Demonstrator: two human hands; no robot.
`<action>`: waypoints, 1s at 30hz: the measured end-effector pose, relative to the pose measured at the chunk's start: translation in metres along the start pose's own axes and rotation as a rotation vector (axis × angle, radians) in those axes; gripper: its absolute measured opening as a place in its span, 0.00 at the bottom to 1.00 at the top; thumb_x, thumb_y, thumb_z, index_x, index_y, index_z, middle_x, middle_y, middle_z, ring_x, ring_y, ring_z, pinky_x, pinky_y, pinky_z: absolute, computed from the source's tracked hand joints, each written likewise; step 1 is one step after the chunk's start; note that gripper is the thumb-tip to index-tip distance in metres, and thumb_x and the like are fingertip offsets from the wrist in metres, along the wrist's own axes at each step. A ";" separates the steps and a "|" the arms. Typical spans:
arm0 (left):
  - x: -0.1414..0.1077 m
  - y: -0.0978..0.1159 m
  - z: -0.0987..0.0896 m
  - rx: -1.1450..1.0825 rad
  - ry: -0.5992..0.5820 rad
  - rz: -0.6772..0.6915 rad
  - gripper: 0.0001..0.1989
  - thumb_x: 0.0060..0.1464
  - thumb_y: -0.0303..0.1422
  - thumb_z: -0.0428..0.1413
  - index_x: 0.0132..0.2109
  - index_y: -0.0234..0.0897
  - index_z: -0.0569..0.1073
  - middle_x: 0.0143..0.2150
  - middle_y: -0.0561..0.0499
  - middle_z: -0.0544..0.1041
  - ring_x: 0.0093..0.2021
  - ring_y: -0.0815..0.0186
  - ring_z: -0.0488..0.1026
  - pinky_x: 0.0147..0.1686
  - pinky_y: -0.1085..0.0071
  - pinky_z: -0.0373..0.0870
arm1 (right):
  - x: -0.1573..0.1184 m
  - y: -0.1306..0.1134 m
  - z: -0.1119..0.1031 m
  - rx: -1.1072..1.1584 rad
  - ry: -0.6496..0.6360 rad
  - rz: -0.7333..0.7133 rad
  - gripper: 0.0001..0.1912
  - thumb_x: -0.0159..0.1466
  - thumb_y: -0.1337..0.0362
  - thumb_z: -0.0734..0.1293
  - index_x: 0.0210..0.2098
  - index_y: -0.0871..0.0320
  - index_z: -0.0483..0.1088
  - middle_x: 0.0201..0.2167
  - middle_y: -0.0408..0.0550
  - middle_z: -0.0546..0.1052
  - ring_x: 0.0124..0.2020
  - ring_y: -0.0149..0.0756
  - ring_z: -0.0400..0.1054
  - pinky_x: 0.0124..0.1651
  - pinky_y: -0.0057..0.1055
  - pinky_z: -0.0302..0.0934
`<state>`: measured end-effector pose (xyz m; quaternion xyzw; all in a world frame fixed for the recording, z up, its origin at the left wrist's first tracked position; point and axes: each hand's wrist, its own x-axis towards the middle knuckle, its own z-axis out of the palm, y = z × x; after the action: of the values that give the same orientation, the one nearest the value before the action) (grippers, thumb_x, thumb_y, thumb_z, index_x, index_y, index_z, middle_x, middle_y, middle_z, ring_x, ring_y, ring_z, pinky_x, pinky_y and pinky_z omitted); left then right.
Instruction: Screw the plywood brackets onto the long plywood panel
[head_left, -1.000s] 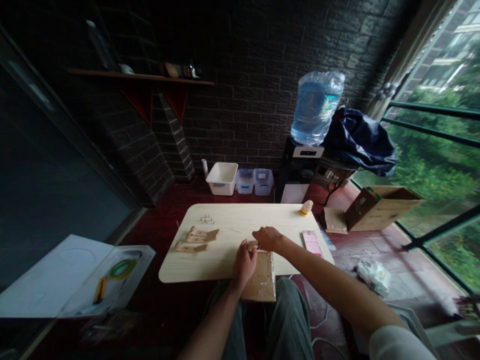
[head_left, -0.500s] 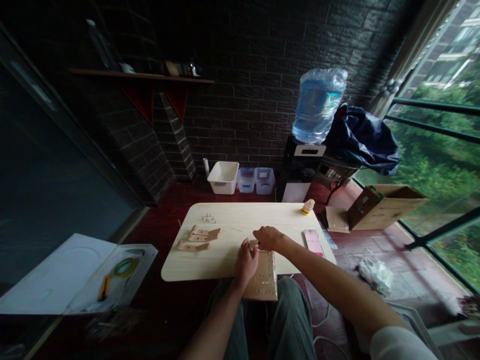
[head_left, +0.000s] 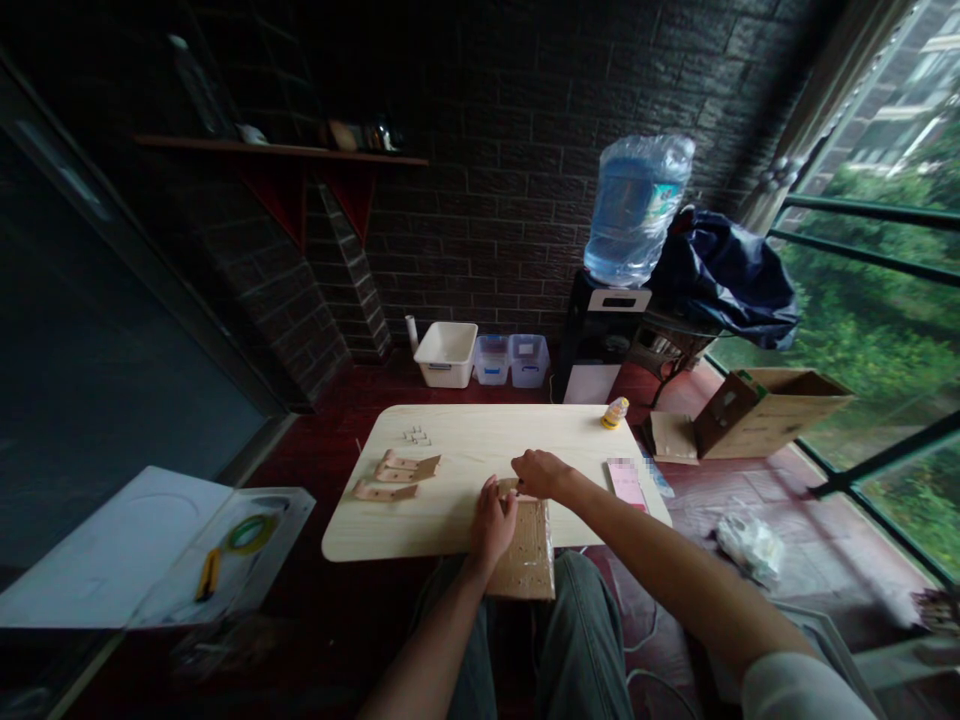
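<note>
My left hand [head_left: 493, 522] presses and grips a small light-wood piece [head_left: 507, 486] at the top of a cardboard-covered pad [head_left: 525, 560], which reaches from the table edge over my lap. My right hand [head_left: 540, 474] is a closed fist just above the right end of that wood piece. A small dark tip shows below the fist, but the thing inside it is hidden. Farther left on the table lie some pale wooden brackets with holes [head_left: 405, 467] and a group of several small screws [head_left: 417, 436] standing upright.
The pale table [head_left: 465, 440] carries a yellow-based container [head_left: 615, 413] and a pink phone-like object [head_left: 627, 484] on its right. An open white case [head_left: 247, 545] stands at left. Plastic bins [head_left: 492, 362], a water dispenser [head_left: 607, 330] and a cardboard box [head_left: 772, 415] stand beyond.
My right fist has shifted slightly to the right and turned a little above the wood piece. My left hand stays in place.
</note>
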<state>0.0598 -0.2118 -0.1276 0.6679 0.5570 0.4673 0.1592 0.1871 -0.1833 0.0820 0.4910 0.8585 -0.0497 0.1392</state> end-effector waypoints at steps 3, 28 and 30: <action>0.000 -0.001 0.000 0.015 -0.010 -0.009 0.21 0.64 0.38 0.50 0.62 0.38 0.63 0.61 0.38 0.69 0.63 0.53 0.67 0.61 0.50 0.68 | 0.000 0.000 0.001 0.009 0.004 0.012 0.17 0.65 0.59 0.65 0.47 0.66 0.74 0.46 0.66 0.79 0.46 0.49 0.77 0.44 0.37 0.70; -0.001 -0.001 0.001 0.053 0.026 0.031 0.21 0.63 0.36 0.52 0.61 0.38 0.63 0.60 0.38 0.70 0.62 0.52 0.68 0.59 0.51 0.70 | 0.001 -0.007 -0.001 -0.032 0.029 -0.036 0.13 0.67 0.63 0.64 0.47 0.62 0.72 0.45 0.61 0.80 0.45 0.47 0.77 0.44 0.36 0.68; -0.001 -0.001 0.001 0.059 0.022 0.021 0.21 0.63 0.36 0.52 0.60 0.38 0.64 0.61 0.38 0.70 0.63 0.53 0.68 0.59 0.51 0.70 | 0.001 -0.007 -0.001 -0.023 0.029 -0.026 0.14 0.67 0.62 0.63 0.49 0.62 0.72 0.44 0.61 0.80 0.45 0.48 0.77 0.42 0.36 0.68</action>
<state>0.0597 -0.2124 -0.1293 0.6730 0.5651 0.4596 0.1286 0.1803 -0.1856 0.0819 0.4790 0.8672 -0.0347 0.1317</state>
